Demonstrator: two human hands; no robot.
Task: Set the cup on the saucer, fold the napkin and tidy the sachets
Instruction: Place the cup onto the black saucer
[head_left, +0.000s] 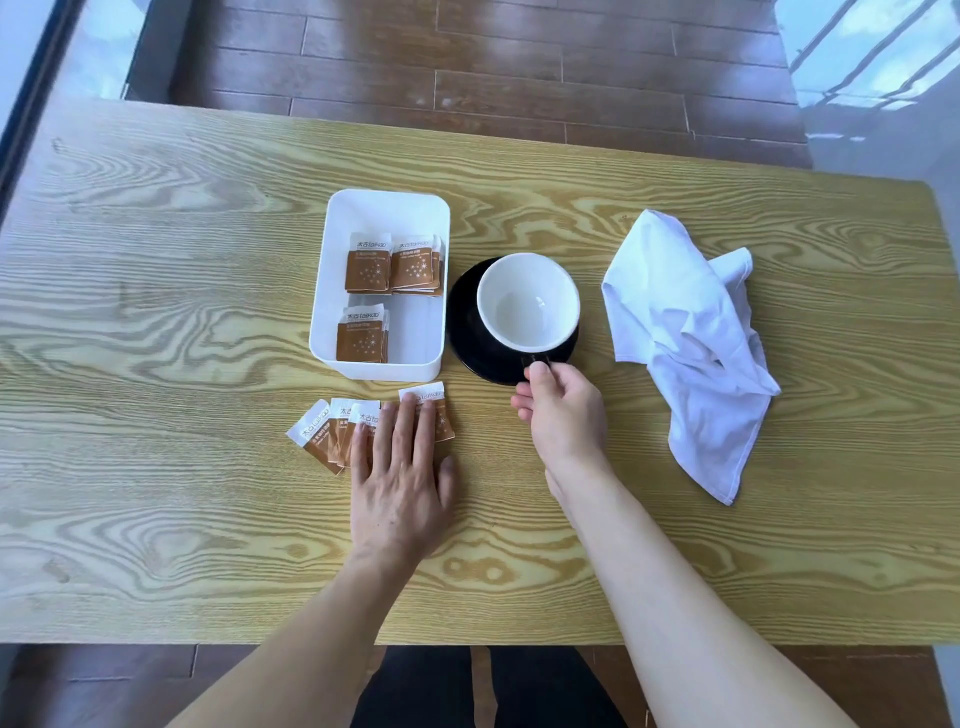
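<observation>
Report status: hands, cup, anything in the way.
Right hand pinching cup handle, cup on saucer. Left hand flat on loose sachets. Napkin unfolded. Nothing blocking.

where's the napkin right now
In the head view the napkin lies crumpled and unfolded on the table's right side, just right of the cup and saucer.

**A wood tabletop in a bright room**

The tabletop (156, 312) is light wood with wavy lines. Behind the tabletop lies a dark brown plank floor (493, 67). Bright glass (872, 57) shines beyond the tabletop's far corners.
</observation>
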